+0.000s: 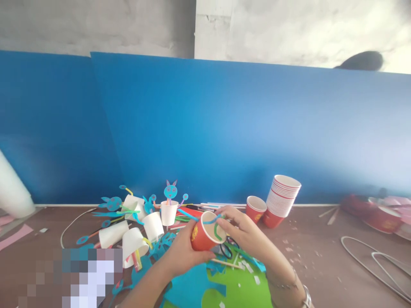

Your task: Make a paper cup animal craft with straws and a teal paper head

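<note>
My left hand is wrapped round a red paper cup, tilted with its white inside facing me. A blue drinking straw passes across the cup's mouth and sticks out to the left. Inside the cup hangs a bent green straw. At the right rim, my right hand pinches the straw end between thumb and fingers; which straw it grips is partly hidden. Behind my wrists lie scissors with dark handles, partly covered.
White paper cups with straws and blue paper figures crowd the left. A tall cup stack and another red cup stand back right. Green paper, blue scraps and a white cable lie on the brown table. A blue panel rises behind.
</note>
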A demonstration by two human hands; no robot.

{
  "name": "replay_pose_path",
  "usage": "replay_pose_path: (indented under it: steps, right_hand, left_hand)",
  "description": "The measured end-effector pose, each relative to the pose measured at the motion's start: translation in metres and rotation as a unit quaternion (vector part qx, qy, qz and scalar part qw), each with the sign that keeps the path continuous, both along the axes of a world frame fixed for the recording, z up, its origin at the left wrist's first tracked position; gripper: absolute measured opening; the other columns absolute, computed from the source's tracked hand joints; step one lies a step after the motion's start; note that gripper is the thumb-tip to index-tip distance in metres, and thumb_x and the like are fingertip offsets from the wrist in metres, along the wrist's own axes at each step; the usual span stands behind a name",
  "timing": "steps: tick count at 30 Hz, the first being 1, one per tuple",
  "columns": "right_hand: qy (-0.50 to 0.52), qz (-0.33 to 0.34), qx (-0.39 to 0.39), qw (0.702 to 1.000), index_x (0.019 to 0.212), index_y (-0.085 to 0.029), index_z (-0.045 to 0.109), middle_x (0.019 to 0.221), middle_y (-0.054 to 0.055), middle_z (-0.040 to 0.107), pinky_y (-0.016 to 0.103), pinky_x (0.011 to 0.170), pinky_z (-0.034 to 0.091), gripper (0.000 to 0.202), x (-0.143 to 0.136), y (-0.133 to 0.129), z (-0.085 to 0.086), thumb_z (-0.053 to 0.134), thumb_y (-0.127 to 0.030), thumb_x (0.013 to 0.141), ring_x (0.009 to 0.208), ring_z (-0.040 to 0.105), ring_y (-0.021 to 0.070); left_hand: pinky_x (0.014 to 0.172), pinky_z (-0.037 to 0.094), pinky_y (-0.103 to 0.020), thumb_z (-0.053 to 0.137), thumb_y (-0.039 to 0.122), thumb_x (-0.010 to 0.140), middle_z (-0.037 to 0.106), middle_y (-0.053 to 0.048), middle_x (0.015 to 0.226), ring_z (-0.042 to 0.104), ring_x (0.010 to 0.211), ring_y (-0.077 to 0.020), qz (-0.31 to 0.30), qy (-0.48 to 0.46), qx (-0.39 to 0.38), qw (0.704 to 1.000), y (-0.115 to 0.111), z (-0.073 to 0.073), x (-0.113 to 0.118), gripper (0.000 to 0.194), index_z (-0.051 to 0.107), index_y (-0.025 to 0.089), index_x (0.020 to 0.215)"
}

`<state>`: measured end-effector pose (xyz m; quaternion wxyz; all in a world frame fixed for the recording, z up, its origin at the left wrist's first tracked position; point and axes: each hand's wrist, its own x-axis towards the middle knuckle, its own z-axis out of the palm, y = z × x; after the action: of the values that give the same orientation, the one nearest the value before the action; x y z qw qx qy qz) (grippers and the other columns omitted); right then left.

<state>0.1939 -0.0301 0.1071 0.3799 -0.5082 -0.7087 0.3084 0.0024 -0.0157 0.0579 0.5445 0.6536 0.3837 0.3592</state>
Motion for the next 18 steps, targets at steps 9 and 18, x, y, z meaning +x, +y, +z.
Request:
replay_pose_path:
  steps: [9,18]
  right_hand:
    - [-0.038,-0.037,0.023,0.998,0.057,-0.018,0.065,0.114,0.009,0.059,0.037,0.088,0.042,0.031,-0.007,0.001,0.003,0.057,-0.030,0.085,0.106,0.055,0.0254]
    - [-0.055,-0.047,0.070,0.995,0.076,-0.021,0.072,0.113,0.010,0.063,0.042,0.093,0.042,0.023,-0.007,-0.001,0.004,0.055,-0.032,0.088,0.109,0.056,0.0283]
  left_hand:
    - [0.083,0.049,-0.036,0.084,0.026,0.055,0.067,-0.010,0.108,0.061,0.099,-0.0285,0.012,-0.081,-0.018,0.996,0.000,-0.019,0.010,0.065,0.053,0.016,0.112]
    - [0.085,0.049,-0.038,0.082,0.028,0.060,0.066,-0.011,0.112,0.061,0.101,-0.0294,0.006,-0.109,-0.013,0.994,0.000,-0.016,0.011,0.066,0.054,0.018,0.119]
